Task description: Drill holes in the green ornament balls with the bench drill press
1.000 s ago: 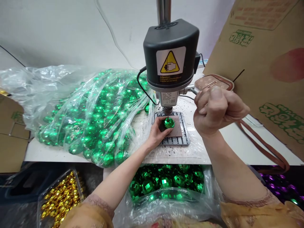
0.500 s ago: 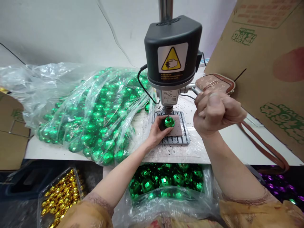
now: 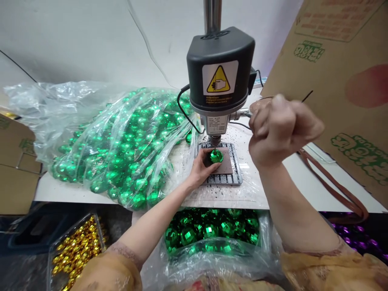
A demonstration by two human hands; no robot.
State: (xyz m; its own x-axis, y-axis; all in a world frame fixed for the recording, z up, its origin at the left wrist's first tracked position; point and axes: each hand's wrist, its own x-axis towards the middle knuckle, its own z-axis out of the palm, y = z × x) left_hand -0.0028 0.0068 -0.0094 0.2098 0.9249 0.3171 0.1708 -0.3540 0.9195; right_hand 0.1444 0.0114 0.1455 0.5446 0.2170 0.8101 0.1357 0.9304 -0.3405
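Observation:
My left hand (image 3: 202, 166) grips a shiny green faceted ball (image 3: 217, 156) between thumb and fingers, on a brownish square pad (image 3: 226, 166). Beneath the pad is the slotted metal base (image 3: 236, 178) of a small drill press (image 3: 220, 72). Its chuck and bit (image 3: 215, 140) come down directly over the ball; whether the bit touches it I cannot tell. On the right, my right hand (image 3: 277, 131) is closed in a fist around the drill press lever (image 3: 245, 114), most of which the fingers hide. That hand is somewhat blurred.
A clear plastic bag (image 3: 121, 137) of green balls lies left of the press. Below the table edge is another lot of green balls (image 3: 210, 230). A clear tray (image 3: 98, 226) holds gold beads. Cardboard (image 3: 339, 113) and a brown strap (image 3: 336, 190) are at right; purple beads (image 3: 354, 238) lie lower right.
My right hand has risen slightly and moved a little to the right with the lever, and the drill head sits slightly lower in view. My left hand stays on the ball.

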